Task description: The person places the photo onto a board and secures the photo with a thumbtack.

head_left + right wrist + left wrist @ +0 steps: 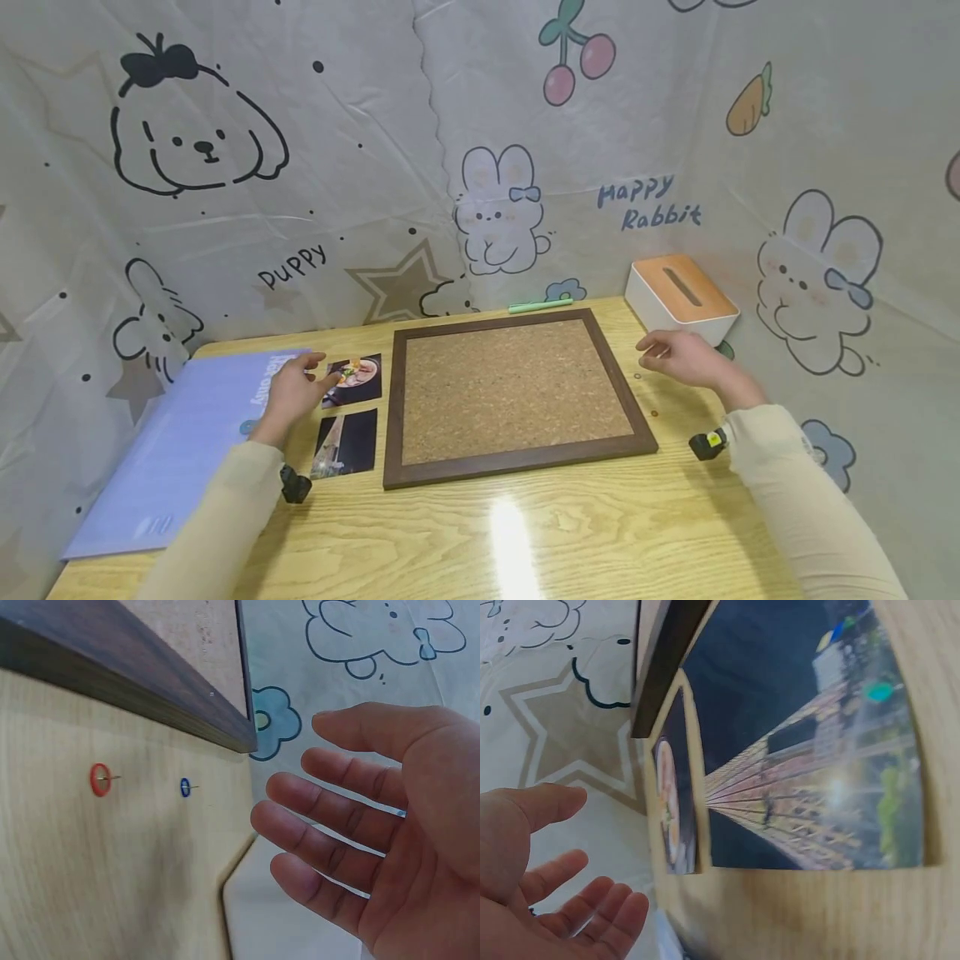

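Observation:
A cork board in a dark brown frame lies flat on the wooden table. Left of it are two photos: a plate of food at the back, and a night scene with lit buildings nearer the front. My left hand hovers by the food photo, fingers loosely bent, holding nothing. Right of the frame my right hand hangs in the air, empty, its fingers relaxed and spread. A red thumbtack and a blue thumbtack lie on the table near it, pins showing.
A large lavender folder covers the table's left side. Behind the right hand stands a white tissue box with a wooden lid. A green pen lies behind the board, before a cartoon-printed cloth wall.

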Demonstrator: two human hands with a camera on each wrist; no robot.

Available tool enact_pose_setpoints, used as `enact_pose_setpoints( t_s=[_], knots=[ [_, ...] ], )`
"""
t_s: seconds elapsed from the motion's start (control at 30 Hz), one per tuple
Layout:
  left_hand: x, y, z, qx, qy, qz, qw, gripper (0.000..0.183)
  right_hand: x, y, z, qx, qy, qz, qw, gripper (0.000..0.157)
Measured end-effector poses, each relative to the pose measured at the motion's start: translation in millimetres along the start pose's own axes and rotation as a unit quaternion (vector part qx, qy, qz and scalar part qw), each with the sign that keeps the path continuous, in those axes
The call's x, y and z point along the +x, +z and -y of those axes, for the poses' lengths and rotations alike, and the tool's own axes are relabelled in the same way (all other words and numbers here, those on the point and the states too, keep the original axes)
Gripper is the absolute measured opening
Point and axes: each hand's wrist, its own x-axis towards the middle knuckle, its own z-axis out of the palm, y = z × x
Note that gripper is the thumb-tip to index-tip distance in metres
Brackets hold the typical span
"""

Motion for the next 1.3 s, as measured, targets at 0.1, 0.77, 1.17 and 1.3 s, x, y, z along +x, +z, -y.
enact_pose_setpoints(
  t_s=[0.1,0.77,1.17,1.3],
  knots=[
    [2.9,4.6,5.2,-0.009,-0.005,0.007,0.9999,0.061,0,4.2,-2,0.011,0.002,0.008,1.000,0.032],
    [3.2,24.2,15.4,-0.017,-0.046,0.013,0.9987,0.064,2,29.1,-20,0.070,0.032,0.054,0.996,0.026],
    [5.4,24.7,14.2,-0.025,-0.051,0.016,0.9983,0.069,8,40.3,-30,0.072,0.034,0.036,0.996,0.019],
    [7.4,24.1,14.0,-0.036,-0.052,0.009,0.9980,0.069,10,42.4,-31,0.060,0.038,0.028,0.997,0.017]
  ],
)
